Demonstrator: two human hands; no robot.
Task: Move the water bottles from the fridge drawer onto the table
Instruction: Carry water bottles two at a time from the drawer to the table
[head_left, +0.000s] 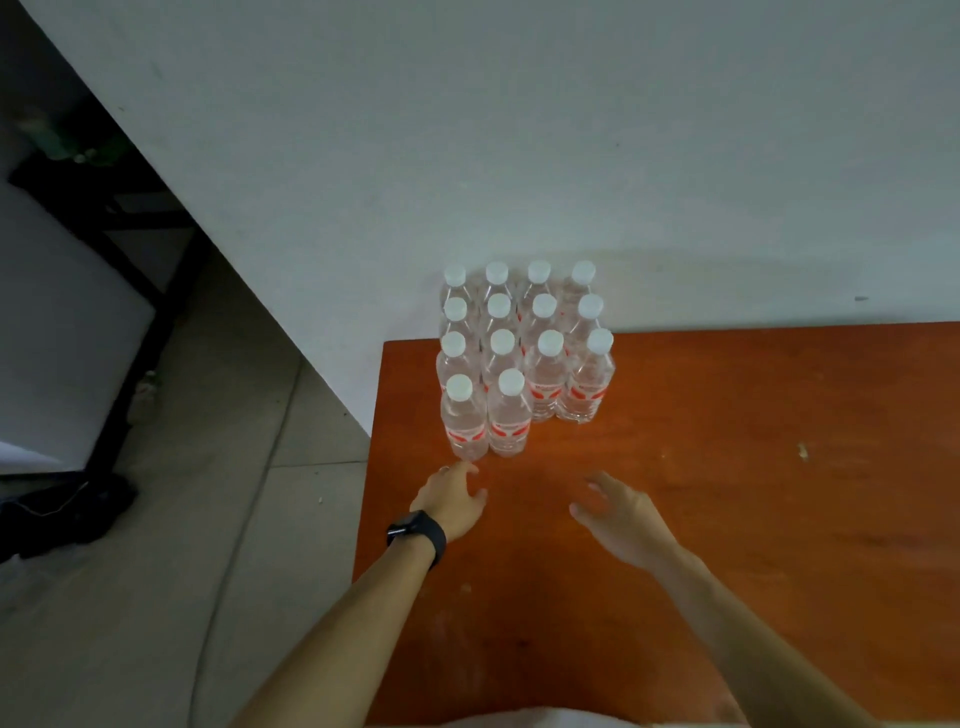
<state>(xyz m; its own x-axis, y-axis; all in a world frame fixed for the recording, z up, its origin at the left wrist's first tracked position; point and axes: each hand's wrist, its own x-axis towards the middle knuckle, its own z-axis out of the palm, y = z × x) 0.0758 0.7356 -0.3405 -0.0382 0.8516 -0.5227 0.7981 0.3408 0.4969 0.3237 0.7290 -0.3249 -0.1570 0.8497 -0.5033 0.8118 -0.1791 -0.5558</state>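
Observation:
Several clear water bottles (524, 358) with white caps and red labels stand upright in tight rows at the far left corner of the orange-brown table (727, 493), against the wall. The nearest row holds two bottles, on the left. My left hand (452, 496), with a black watch on the wrist, hovers just below the front-left bottle (464, 421), fingers loose and holding nothing. My right hand (618, 512) hangs over the table to the right, fingers spread, also empty. No fridge drawer is in view.
A white wall (519, 156) runs behind the table. Left of the table lies grey tiled floor (156, 571), with a black-framed white unit (78, 338) and a dark object on the floor near it. A small scrap lies on the table at the right (803, 451).

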